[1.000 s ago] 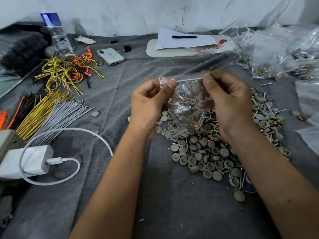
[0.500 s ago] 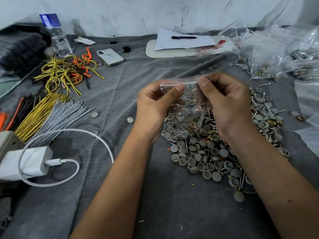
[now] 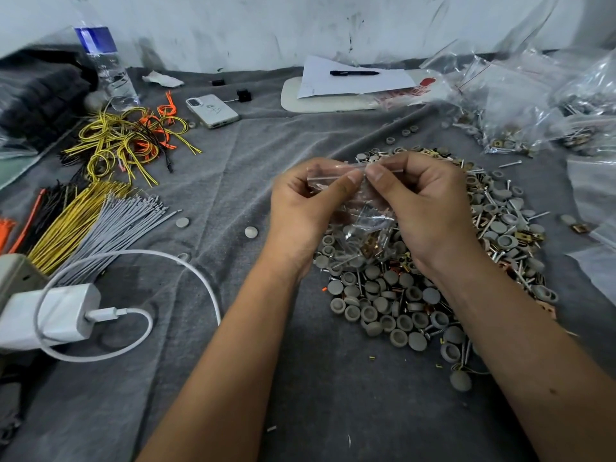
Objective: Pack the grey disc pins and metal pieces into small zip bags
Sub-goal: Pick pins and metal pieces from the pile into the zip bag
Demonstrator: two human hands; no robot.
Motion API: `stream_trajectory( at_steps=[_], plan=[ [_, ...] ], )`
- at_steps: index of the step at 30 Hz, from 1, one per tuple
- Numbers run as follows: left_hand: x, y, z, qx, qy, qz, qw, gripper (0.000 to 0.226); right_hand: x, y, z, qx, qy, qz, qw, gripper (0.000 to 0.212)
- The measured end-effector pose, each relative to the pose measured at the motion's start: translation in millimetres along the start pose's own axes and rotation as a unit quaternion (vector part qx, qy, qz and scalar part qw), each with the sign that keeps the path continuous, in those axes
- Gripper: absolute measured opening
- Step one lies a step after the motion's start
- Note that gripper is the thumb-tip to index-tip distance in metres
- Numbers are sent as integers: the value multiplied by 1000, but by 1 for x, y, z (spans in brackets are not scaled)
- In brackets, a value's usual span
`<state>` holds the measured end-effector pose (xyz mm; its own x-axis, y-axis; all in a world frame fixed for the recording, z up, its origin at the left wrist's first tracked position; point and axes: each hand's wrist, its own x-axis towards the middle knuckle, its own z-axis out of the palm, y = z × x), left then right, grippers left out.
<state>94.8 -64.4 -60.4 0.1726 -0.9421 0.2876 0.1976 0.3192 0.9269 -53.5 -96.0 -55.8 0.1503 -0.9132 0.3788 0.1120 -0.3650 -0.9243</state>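
Note:
A small clear zip bag (image 3: 361, 225) with pins and metal pieces inside hangs between both hands above the pile. My left hand (image 3: 301, 208) pinches the bag's top strip from the left, thumb against fingers. My right hand (image 3: 423, 201) pinches the same strip from the right, and the two thumbs nearly meet at its middle. Beneath them lies a heap of grey disc pins (image 3: 393, 305) mixed with nails and copper-coloured metal pieces (image 3: 523, 235) on the grey cloth (image 3: 233, 181).
Filled clear bags (image 3: 513, 108) are stacked at the back right. Yellow and orange wire loops (image 3: 130, 138), bundles of grey and yellow wires (image 3: 100, 221), a phone (image 3: 211, 110), a water bottle (image 3: 103, 65) and a white charger with its cable (image 3: 56, 315) lie to the left. Paper with a pen (image 3: 353, 75) is at the back.
Both hands have come lower and closer together along the bag's top strip. The thumbs, once at the strip's ends, now almost touch at its middle.

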Motion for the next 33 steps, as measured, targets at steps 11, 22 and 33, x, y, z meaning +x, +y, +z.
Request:
stream_trajectory(
  at_steps=[11,22,33],
  plan=[
    [5,-8,-3,49,9,23,998,14,0,2,0,3,2,39,999,6],
    [6,-9,-4,-59,77,-55,994,14,3,3,-5,11,55,38,998,4],
    [4,-9,-5,-3,15,-22,1000,5,2,-3,-4,26,2,79,997,8]
  ],
)
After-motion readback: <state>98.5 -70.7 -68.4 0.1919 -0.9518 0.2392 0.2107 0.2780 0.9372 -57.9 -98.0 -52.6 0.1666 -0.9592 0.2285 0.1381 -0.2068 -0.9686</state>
